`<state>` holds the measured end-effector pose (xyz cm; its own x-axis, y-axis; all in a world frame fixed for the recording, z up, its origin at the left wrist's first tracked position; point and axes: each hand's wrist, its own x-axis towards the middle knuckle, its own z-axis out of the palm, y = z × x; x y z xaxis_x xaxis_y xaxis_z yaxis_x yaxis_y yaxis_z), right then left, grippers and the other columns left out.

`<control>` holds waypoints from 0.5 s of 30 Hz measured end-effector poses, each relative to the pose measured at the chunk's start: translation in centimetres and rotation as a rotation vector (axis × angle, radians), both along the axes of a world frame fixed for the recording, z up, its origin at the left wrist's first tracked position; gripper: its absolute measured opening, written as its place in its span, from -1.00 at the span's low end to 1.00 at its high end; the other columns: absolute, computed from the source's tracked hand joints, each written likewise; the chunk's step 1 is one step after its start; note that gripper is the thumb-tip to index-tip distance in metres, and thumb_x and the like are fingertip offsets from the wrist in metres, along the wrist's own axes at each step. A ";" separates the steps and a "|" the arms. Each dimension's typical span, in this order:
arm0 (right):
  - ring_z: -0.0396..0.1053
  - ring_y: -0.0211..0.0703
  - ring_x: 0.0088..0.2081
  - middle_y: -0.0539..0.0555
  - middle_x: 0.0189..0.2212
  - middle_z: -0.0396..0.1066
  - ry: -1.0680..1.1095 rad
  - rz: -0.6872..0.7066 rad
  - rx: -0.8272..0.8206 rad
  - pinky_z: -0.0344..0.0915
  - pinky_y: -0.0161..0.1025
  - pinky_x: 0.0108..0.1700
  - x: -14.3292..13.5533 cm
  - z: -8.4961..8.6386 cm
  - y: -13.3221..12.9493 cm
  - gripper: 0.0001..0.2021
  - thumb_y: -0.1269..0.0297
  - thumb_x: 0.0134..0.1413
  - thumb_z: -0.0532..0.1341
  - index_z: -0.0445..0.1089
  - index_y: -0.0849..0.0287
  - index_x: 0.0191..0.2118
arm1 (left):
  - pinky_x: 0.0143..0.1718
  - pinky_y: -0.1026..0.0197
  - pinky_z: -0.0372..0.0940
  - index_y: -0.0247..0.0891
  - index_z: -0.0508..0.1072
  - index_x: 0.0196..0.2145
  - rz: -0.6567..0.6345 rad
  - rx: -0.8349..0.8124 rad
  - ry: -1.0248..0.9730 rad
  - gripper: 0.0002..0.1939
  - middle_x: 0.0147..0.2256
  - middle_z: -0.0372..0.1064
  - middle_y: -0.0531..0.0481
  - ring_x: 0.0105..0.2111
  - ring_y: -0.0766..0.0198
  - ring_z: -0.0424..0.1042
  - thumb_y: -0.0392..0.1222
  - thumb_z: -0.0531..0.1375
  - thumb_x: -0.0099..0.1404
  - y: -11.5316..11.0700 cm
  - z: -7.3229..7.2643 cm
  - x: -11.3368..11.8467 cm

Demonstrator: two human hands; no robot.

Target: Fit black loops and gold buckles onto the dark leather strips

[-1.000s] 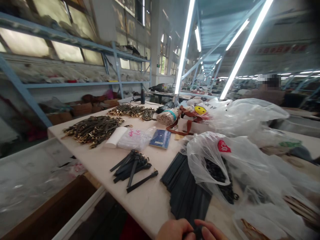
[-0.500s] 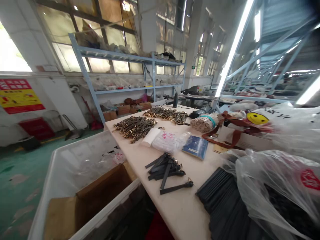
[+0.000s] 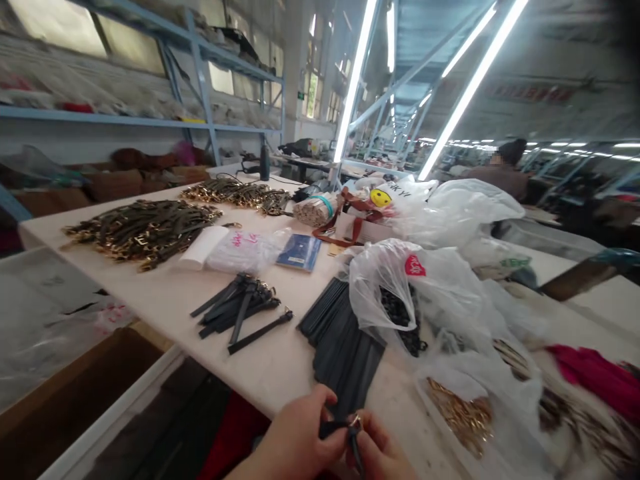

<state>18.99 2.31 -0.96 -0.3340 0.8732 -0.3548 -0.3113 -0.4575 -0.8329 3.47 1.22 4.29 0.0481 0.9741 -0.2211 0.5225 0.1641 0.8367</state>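
At the table's near edge, my left hand (image 3: 305, 433) is closed on a dark strap (image 3: 333, 427). My right hand (image 3: 377, 443) pinches the same strap beside a small gold buckle (image 3: 355, 421); the strap bends between the two hands. Just beyond them lies a fanned stack of flat dark strips (image 3: 345, 337). Left of it rests a small pile of dark straps with metal buckles (image 3: 240, 300), and one such strap (image 3: 263, 331) lies slightly apart. An open plastic bag (image 3: 383, 290) holding small black parts stands right of the strips.
Large heaps of buckled straps (image 3: 145, 227) cover the table's far left. A blue booklet (image 3: 299, 252) lies beside a plastic packet (image 3: 245, 250). Gold hardware (image 3: 463, 413) sits in a bag at right. A white bin (image 3: 115, 417) with a cardboard box stands left. A person (image 3: 503, 170) is in the background.
The view has swung to the right, so the table's contents appear further left. Both my hands, with a buckled strap between them, have come into view at the bottom.
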 end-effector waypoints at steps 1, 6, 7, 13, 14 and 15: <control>0.16 -0.37 -0.64 -0.12 -0.64 0.25 0.017 -0.029 0.040 0.10 -0.38 -0.55 0.0 0.3 0.1 -0.57 -0.05 -0.46 0.38 0.26 0.15 -0.55 | -0.50 0.31 0.02 -0.22 0.39 -0.26 0.005 -0.002 0.035 -0.70 -0.49 0.37 0.05 -0.50 0.25 0.30 -0.02 0.17 0.07 0.0 -0.1 0.2; 0.19 -0.31 -0.54 -0.04 -0.54 0.30 -0.184 -0.222 0.289 0.16 -0.34 -0.46 0.3 0.6 0.5 -0.62 -0.01 -0.25 0.30 0.17 0.15 -0.63 | -0.48 0.32 0.05 -0.25 0.41 -0.38 -0.080 -0.035 -0.084 -0.79 -0.46 0.38 0.04 -0.46 0.27 0.30 -0.07 0.14 0.09 0.5 0.3 0.8; 0.17 -0.31 -0.56 -0.05 -0.57 0.27 -0.266 -0.253 0.322 0.15 -0.33 -0.48 0.4 0.5 0.6 -0.63 0.00 -0.20 0.27 0.15 0.14 -0.63 | -0.47 0.33 0.07 -0.27 0.41 -0.36 -0.098 -0.067 -0.150 -0.80 -0.45 0.38 0.04 -0.45 0.28 0.29 -0.11 0.13 0.10 0.6 0.5 1.0; 0.21 -0.26 -0.57 -0.10 -0.59 0.23 -0.646 -0.261 0.511 0.18 -0.32 -0.48 1.6 0.1 1.4 -0.77 0.16 -0.07 0.16 0.22 0.14 -0.28 | -0.43 0.31 0.16 -0.38 0.36 -0.22 -0.093 -0.313 -0.578 -0.65 -0.43 0.34 0.05 -0.47 0.35 0.28 -0.26 0.11 -0.03 0.9 0.3 2.1; 0.24 -0.25 -0.55 -0.08 -0.56 0.26 -0.659 -0.165 0.525 0.20 -0.32 -0.46 1.9 0.2 1.5 -0.75 0.17 -0.05 0.13 0.22 0.15 -0.22 | -0.44 0.31 0.16 -0.39 0.34 -0.21 -0.062 -0.346 -0.617 -0.62 -0.45 0.33 0.06 -0.50 0.36 0.28 -0.25 0.11 -0.05 0.9 0.2 2.2; 0.26 -0.25 -0.53 -0.07 -0.55 0.27 -0.664 -0.046 0.533 0.21 -0.33 -0.46 2.3 0.3 1.5 -0.76 0.17 -0.02 0.10 0.23 0.16 -0.22 | -0.46 0.31 0.16 -0.40 0.32 -0.20 -0.036 -0.376 -0.641 -0.60 -0.48 0.32 0.08 -0.53 0.38 0.28 -0.24 0.12 -0.06 0.9 0.1 2.2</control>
